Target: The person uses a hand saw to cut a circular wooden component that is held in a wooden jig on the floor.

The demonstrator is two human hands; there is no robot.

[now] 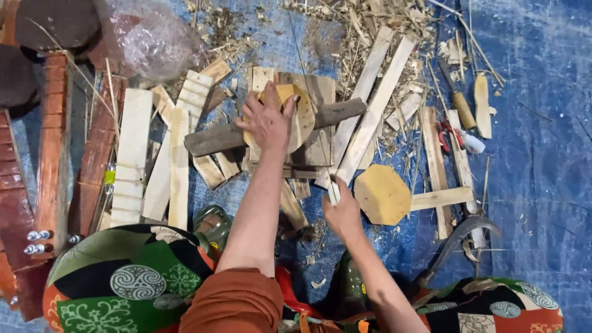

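Note:
My left hand [266, 121] lies spread on a round-cornered plywood disc [302, 117], pressing it onto a dark grey wooden bar [213, 139] that lies across a stack of pale slats. My right hand [341, 211] is closed around a light handle [333, 193]; a thin blade or wire runs up from it toward the disc. A second octagonal plywood piece [382, 194] lies flat just right of my right hand.
Pale wood slats [132, 154] lie left and right on a blue tarp [542, 160]. Red-brown planks with bolts [52, 154] stand at far left. A knife [459, 102], red pliers [445, 134], a curved sickle [456, 243] and shavings lie at right. Patterned knees frame the bottom.

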